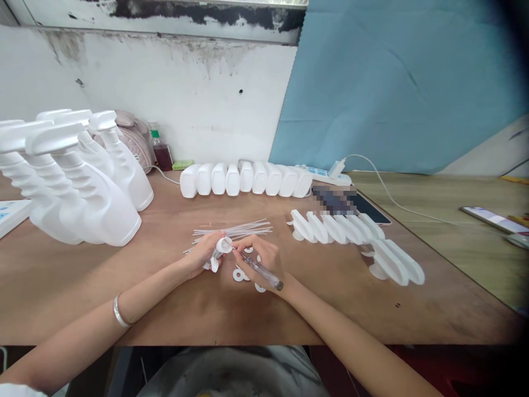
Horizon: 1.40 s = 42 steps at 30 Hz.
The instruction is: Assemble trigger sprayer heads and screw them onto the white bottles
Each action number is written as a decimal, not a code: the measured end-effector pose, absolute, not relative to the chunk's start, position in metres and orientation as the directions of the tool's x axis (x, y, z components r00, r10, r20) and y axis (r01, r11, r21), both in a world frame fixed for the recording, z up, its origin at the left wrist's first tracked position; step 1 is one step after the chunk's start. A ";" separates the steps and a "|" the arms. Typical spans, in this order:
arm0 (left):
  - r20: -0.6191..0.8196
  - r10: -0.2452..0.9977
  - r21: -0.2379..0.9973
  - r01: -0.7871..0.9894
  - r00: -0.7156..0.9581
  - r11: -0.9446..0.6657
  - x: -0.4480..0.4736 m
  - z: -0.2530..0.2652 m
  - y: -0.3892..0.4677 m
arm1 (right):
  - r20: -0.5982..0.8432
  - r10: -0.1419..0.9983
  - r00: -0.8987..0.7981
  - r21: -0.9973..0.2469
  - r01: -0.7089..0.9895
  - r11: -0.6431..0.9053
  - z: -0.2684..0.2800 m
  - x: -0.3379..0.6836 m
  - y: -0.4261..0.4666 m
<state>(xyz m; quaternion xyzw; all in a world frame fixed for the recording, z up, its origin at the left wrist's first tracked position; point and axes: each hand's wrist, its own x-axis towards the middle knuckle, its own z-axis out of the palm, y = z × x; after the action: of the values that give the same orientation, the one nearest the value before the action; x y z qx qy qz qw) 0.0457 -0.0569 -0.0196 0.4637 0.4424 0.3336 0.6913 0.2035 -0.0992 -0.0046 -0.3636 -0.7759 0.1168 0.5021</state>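
Note:
Closed around a white spray trigger head (224, 246), my left hand (204, 251) holds it over the middle of the table, its round collar turned toward my other hand. My right hand (262, 257) grips a screwdriver (264, 273) with a clear handle, the shaft pointing at the collar. Whether the tip touches inside the collar is too small to tell. Under and beside my right hand lie several white ring washers (238, 274), partly hidden by it. Just beyond both hands is a loose bundle of thin white tubes (248, 227).
White spray bottles (95, 198) stand at the left. A row of white bottle-like parts (232, 180) lines the back. White trigger covers (347, 229) lie in a row at the right. Behind them are phones (372, 209) and a power strip (326, 175) with a cable.

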 end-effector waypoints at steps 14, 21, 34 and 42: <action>-0.297 0.888 0.943 -0.039 0.350 0.331 0.047 -0.017 -0.059 | 0.565 0.785 -0.254 -0.659 0.432 0.615 -0.005 0.204 -0.094; -0.299 0.887 0.942 -0.040 0.351 0.334 0.046 -0.020 -0.055 | 0.502 0.810 -0.303 -0.747 0.322 0.582 -0.006 0.207 -0.093; -0.381 0.840 0.912 0.007 0.387 0.411 0.045 -0.014 -0.055 | 0.156 0.975 -0.159 -0.983 -0.125 0.136 0.009 0.203 -0.090; -0.350 0.764 0.925 0.071 0.542 0.373 0.040 -0.015 -0.053 | 0.055 0.980 -0.193 -0.976 -0.216 0.012 0.016 0.206 -0.092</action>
<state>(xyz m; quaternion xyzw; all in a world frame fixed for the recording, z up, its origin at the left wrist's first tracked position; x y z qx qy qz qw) 0.0400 -0.0525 -0.0150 0.5051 0.4134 0.2415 0.7181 0.2058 -0.0918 0.0157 -0.3827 -0.4990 0.5896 0.5070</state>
